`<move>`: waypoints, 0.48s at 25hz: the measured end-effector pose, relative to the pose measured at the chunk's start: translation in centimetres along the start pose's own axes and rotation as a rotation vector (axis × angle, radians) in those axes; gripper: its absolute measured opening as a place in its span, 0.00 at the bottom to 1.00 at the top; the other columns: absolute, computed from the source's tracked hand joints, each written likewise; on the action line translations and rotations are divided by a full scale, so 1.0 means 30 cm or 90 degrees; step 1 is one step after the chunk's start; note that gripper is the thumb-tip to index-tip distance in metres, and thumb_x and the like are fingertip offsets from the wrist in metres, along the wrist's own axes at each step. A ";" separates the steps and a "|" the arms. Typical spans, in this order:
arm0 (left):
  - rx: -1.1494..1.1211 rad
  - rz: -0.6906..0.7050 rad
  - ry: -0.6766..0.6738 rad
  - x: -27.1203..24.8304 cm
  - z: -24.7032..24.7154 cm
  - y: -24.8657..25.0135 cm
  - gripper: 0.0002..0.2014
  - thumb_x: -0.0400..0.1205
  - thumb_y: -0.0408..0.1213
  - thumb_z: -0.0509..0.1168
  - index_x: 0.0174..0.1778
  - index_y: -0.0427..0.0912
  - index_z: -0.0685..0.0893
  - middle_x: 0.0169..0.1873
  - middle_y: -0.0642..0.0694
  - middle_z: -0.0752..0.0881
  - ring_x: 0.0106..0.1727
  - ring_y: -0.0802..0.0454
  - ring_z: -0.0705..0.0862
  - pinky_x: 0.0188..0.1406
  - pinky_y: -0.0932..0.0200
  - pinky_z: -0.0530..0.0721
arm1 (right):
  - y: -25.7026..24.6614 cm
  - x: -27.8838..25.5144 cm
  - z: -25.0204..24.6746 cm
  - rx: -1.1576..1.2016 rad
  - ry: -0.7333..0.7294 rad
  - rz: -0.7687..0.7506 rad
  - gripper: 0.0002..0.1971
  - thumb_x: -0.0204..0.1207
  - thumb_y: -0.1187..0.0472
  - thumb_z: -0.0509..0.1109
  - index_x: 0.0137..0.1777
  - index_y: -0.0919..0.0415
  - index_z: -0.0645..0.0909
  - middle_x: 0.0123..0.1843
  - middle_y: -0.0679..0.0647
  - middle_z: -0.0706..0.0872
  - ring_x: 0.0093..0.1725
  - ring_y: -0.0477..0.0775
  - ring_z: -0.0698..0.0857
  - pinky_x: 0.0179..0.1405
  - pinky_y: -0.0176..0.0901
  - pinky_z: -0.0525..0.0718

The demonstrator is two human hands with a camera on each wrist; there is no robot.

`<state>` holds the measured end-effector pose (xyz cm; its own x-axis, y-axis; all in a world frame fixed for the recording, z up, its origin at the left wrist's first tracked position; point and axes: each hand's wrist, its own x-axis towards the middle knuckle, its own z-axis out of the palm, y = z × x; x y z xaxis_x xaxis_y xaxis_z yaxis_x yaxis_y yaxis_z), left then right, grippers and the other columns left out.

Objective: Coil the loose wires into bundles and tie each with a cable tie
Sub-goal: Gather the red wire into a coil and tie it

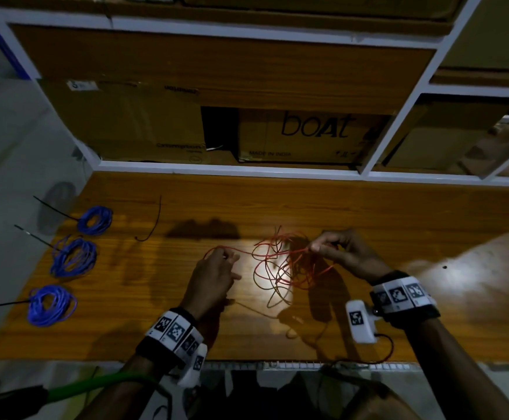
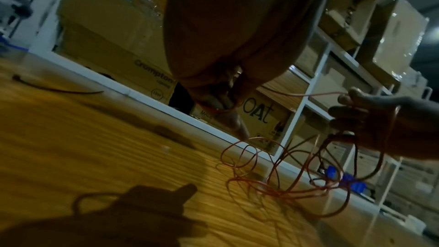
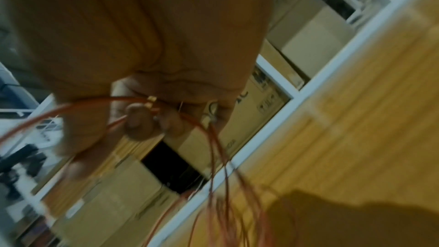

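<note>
From the head view, the red wire (image 1: 280, 268) lay in a loose tangle on the wooden table (image 1: 307, 201), lit by a bright patch, between the two hands. The right hand (image 1: 338, 253) was raised just above the tangle, its grip pinched on several strands gathered at the fingertips, probably so the loops could hang free and be sorted. The left hand (image 1: 213, 274) sat to the left of the tangle, its grip narrow, fingers curled on a single strand that ran across to the right hand. That spread likely kept the strand taut enough to feed into a coil. Along the left edge of the table lay three blue wire bundles (image 1: 72, 257), each with a black cable tie tail sticking out, so they read as finished. A spare black cable tie (image 1: 153, 221) rested apart, near the far edge, likely waiting for the red bundle.

From the left wrist, the left hand's fingers (image 2: 228, 104) pinched the red wire low over the table, while the right hand (image 2: 370, 119) held loops that drooped to the surface.

From the right wrist, blurred, the right hand's fingertips (image 3: 137, 119) closed on several red strands that fell away below; cardboard boxes (image 3: 261, 104) stood on the shelf behind.
</note>
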<state>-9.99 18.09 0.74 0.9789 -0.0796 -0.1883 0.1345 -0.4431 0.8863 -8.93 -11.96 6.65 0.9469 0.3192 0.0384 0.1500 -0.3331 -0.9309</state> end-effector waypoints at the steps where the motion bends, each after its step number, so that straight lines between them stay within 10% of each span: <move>1: -0.083 -0.011 -0.008 0.000 0.003 0.011 0.06 0.91 0.44 0.56 0.55 0.55 0.79 0.60 0.55 0.87 0.53 0.54 0.90 0.40 0.49 0.92 | 0.011 -0.007 0.018 0.022 0.022 0.007 0.08 0.77 0.63 0.73 0.45 0.69 0.89 0.43 0.50 0.92 0.42 0.46 0.91 0.40 0.33 0.85; 5: -0.411 -0.052 -0.028 0.026 0.011 0.063 0.09 0.91 0.41 0.58 0.64 0.44 0.78 0.63 0.49 0.89 0.64 0.48 0.88 0.65 0.45 0.85 | 0.060 -0.034 0.078 0.074 0.026 0.062 0.11 0.73 0.54 0.77 0.46 0.63 0.90 0.46 0.56 0.92 0.44 0.58 0.92 0.39 0.50 0.91; 9: -0.585 -0.042 -0.028 0.057 0.007 0.137 0.11 0.91 0.34 0.55 0.65 0.33 0.76 0.59 0.38 0.91 0.62 0.44 0.89 0.57 0.54 0.89 | 0.089 -0.052 0.139 0.090 -0.026 0.063 0.22 0.71 0.43 0.78 0.48 0.64 0.90 0.49 0.64 0.90 0.47 0.71 0.89 0.44 0.66 0.89; 12: -0.538 -0.027 0.002 0.072 0.019 0.163 0.10 0.92 0.36 0.55 0.64 0.37 0.77 0.55 0.39 0.92 0.60 0.45 0.90 0.56 0.53 0.86 | 0.074 -0.060 0.171 0.095 -0.022 0.035 0.19 0.73 0.43 0.77 0.48 0.60 0.91 0.49 0.62 0.91 0.46 0.63 0.90 0.42 0.57 0.91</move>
<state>-7.32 15.23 4.43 0.9705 -0.0756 -0.2291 0.2406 0.3710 0.8969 -11.76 -8.73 2.64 0.9418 0.3353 -0.0246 0.0518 -0.2170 -0.9748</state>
